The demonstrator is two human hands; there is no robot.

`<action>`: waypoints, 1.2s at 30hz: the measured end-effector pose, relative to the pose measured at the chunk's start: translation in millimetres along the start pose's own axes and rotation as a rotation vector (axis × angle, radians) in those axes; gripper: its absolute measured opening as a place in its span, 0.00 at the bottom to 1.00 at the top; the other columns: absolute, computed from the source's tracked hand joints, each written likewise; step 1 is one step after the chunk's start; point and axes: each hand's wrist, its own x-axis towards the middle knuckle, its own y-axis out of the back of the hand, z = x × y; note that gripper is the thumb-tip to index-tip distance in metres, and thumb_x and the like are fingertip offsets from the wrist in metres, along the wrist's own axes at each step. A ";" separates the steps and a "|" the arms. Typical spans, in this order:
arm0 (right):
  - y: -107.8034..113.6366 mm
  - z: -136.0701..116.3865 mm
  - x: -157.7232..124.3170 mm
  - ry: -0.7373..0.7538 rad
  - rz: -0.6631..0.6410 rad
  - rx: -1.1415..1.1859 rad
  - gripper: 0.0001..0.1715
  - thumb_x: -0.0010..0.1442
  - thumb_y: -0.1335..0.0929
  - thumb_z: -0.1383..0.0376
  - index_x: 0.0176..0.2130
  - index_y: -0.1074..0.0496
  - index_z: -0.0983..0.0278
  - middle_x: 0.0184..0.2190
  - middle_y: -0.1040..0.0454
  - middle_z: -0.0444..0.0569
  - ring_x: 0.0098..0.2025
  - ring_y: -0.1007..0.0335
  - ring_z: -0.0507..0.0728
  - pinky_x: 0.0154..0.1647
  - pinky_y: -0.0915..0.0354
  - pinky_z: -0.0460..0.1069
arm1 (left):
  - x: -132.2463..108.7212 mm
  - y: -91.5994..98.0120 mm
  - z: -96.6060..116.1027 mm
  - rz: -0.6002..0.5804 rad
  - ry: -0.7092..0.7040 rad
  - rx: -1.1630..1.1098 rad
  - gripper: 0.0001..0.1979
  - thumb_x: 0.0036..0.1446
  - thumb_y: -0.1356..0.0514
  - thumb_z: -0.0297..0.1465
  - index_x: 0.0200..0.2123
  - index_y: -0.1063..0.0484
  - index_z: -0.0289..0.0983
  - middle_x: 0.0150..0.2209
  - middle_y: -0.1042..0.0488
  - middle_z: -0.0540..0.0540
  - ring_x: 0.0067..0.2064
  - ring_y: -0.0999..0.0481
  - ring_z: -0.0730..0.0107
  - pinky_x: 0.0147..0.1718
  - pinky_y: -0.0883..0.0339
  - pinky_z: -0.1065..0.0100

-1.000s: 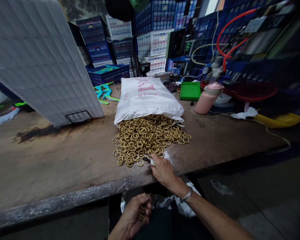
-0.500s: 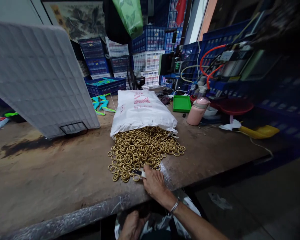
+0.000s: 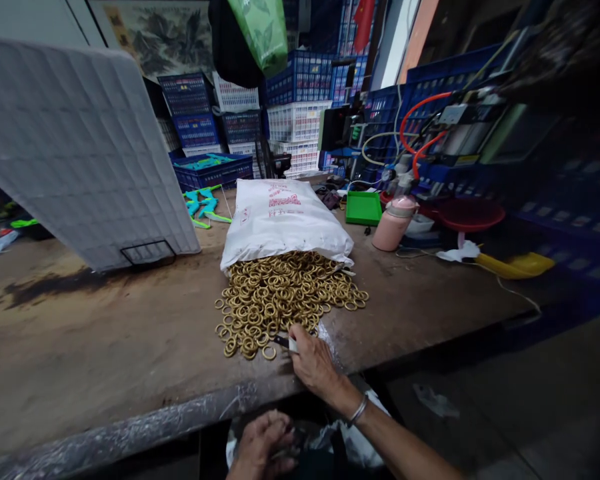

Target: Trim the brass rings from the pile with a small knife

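Note:
A heap of brass rings (image 3: 285, 297) spills from the mouth of a white sack (image 3: 283, 219) lying on the worn wooden bench (image 3: 105, 333). My right hand (image 3: 314, 363) rests on the bench at the near edge of the heap, fingers closed round a small dark-tipped tool (image 3: 284, 343) that touches the nearest rings. My left hand (image 3: 263, 445) is below the bench edge, fingers curled over a clear plastic bag (image 3: 350, 440); what it grips is hidden.
A large white quilted panel (image 3: 75, 147) leans at the left. A green tray (image 3: 363, 207), a pink bottle (image 3: 394, 223), a red basin (image 3: 473, 215) and a yellow scoop (image 3: 517, 265) sit at the right. Stacked blue and white crates (image 3: 295, 113) fill the back.
My left hand held a stack of rings a second ago; it now sits lower over the bag with its contents hidden. My right hand stays at the heap's edge with the tool.

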 end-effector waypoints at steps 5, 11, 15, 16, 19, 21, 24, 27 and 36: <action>6.6 0.5 -8.7 0.181 -0.051 0.210 0.16 0.47 0.42 0.77 0.36 0.39 0.62 0.28 0.30 0.44 0.31 0.34 0.53 0.31 0.46 0.44 | -29.6 -26.2 33.7 0.096 -0.342 0.112 0.20 0.43 0.38 0.44 0.34 0.32 0.36 0.23 0.32 0.51 0.17 0.38 0.79 0.11 0.48 0.77; 8.6 -8.3 -20.0 0.250 -0.123 0.308 0.12 0.50 0.40 0.74 0.36 0.38 0.62 0.30 0.30 0.44 0.33 0.34 0.52 0.33 0.44 0.44 | -21.1 -44.5 64.5 0.115 -0.485 0.151 0.17 0.47 0.40 0.42 0.35 0.32 0.35 0.19 0.34 0.54 0.17 0.39 0.80 0.16 0.47 0.77; 11.7 -12.7 -21.5 0.082 -0.122 0.444 0.04 0.56 0.40 0.68 0.32 0.36 0.63 0.27 0.31 0.43 0.30 0.36 0.51 0.32 0.43 0.44 | -13.0 -42.1 64.3 0.082 -0.542 0.205 0.13 0.47 0.39 0.39 0.24 0.32 0.34 0.20 0.33 0.53 0.22 0.36 0.76 0.23 0.41 0.75; 12.2 -13.1 -21.0 0.033 -0.118 0.476 0.06 0.57 0.40 0.65 0.31 0.36 0.63 0.26 0.32 0.42 0.29 0.37 0.50 0.31 0.43 0.44 | -12.5 -41.5 63.5 0.096 -0.558 0.228 0.12 0.48 0.40 0.38 0.24 0.32 0.34 0.20 0.32 0.53 0.22 0.36 0.76 0.24 0.41 0.75; 11.7 -13.6 -18.5 -0.063 -0.172 0.564 0.14 0.60 0.42 0.59 0.27 0.37 0.64 0.21 0.35 0.40 0.26 0.38 0.49 0.28 0.43 0.44 | -13.2 -41.1 61.6 0.138 -0.654 0.321 0.10 0.49 0.41 0.36 0.25 0.31 0.35 0.22 0.30 0.51 0.25 0.33 0.73 0.27 0.39 0.74; 9.3 -14.0 -17.1 -0.100 -0.233 0.613 0.17 0.60 0.43 0.58 0.25 0.38 0.64 0.19 0.37 0.39 0.24 0.39 0.49 0.27 0.44 0.43 | -14.0 -41.4 60.9 0.160 -0.735 0.394 0.09 0.50 0.42 0.35 0.25 0.30 0.35 0.23 0.29 0.50 0.26 0.32 0.72 0.29 0.39 0.73; 3.7 -15.3 -16.1 -0.141 -0.270 0.675 0.16 0.59 0.42 0.59 0.24 0.38 0.64 0.17 0.38 0.39 0.22 0.40 0.48 0.24 0.45 0.43 | -15.1 -41.6 60.7 0.146 -0.767 0.450 0.10 0.51 0.42 0.36 0.24 0.30 0.35 0.23 0.30 0.50 0.26 0.33 0.72 0.29 0.40 0.73; 0.1 -17.4 -16.2 -0.165 -0.233 0.651 0.14 0.57 0.41 0.61 0.24 0.37 0.65 0.18 0.39 0.39 0.22 0.41 0.48 0.24 0.46 0.43 | -17.4 -42.1 61.7 0.105 -0.587 0.379 0.13 0.51 0.43 0.40 0.24 0.34 0.35 0.19 0.35 0.53 0.19 0.39 0.78 0.20 0.44 0.76; 8.5 -21.4 -16.1 -0.146 -0.185 0.611 0.14 0.59 0.44 0.64 0.26 0.36 0.64 0.21 0.34 0.42 0.24 0.38 0.49 0.26 0.44 0.43 | -19.4 -43.3 61.6 -0.017 -0.384 0.142 0.17 0.47 0.41 0.44 0.25 0.38 0.36 0.19 0.38 0.56 0.16 0.45 0.83 0.14 0.52 0.79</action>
